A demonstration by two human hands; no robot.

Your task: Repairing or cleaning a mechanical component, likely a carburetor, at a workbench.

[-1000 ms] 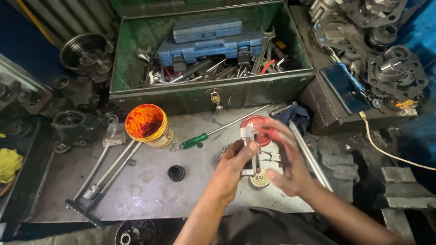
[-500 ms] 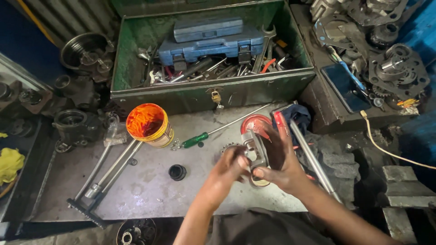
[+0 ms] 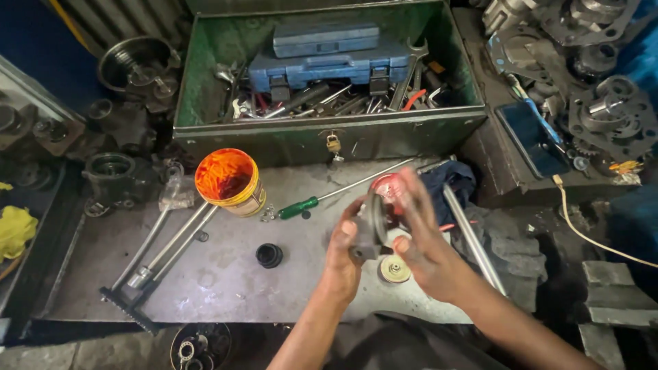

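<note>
Both my hands hold a dark metal machine part point(image 3: 371, 225) above the grey work surface point(image 3: 219, 274). My left hand point(image 3: 343, 257) grips it from below and the left. My right hand point(image 3: 419, 240) wraps it from the right, fingers blurred. A red round lid point(image 3: 387, 186) lies just behind the part. A small brass-coloured disc point(image 3: 395, 268) rests on the surface under my hands. A black rubber ring point(image 3: 269, 255) lies to the left.
An open green toolbox point(image 3: 329, 133) with wrenches and a blue case stands at the back. An orange grease tub point(image 3: 228, 179), a green-handled screwdriver point(image 3: 301, 207), long metal bars point(image 3: 161, 257) and a steel rod point(image 3: 473, 240) lie around. Engine parts crowd both sides.
My hands have turned the metal part and drawn it slightly left and down. My right hand's fingers moved up over it. The small white piece seen earlier is no longer visible.
</note>
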